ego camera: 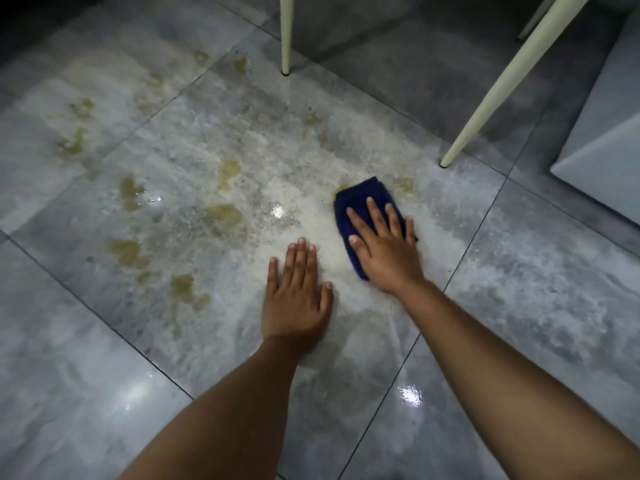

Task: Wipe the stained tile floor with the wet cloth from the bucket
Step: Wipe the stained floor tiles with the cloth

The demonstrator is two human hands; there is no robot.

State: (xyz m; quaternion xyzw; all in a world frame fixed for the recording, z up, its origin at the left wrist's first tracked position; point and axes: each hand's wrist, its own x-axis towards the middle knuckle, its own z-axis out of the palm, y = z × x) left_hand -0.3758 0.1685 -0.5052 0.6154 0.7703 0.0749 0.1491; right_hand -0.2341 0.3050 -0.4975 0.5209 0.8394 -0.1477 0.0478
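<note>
A folded dark blue cloth (363, 199) lies flat on the grey tile floor (519, 289), right of centre. My right hand (384, 249) presses down on it with straight, spread fingers. My left hand (294, 296) rests flat on the wet tile just to the cloth's left, fingers straight. Yellow-brown stains (225, 213) are scattered over the floor to the left and beyond the hands, within a pale whitish smear. The bucket is not in view.
Two cream furniture legs stand on the floor beyond the cloth, one at top centre (286, 36) and a slanted one at right (485, 109). A pale grey box-like object (602, 143) sits at the right edge. Wet glints show on the near tiles.
</note>
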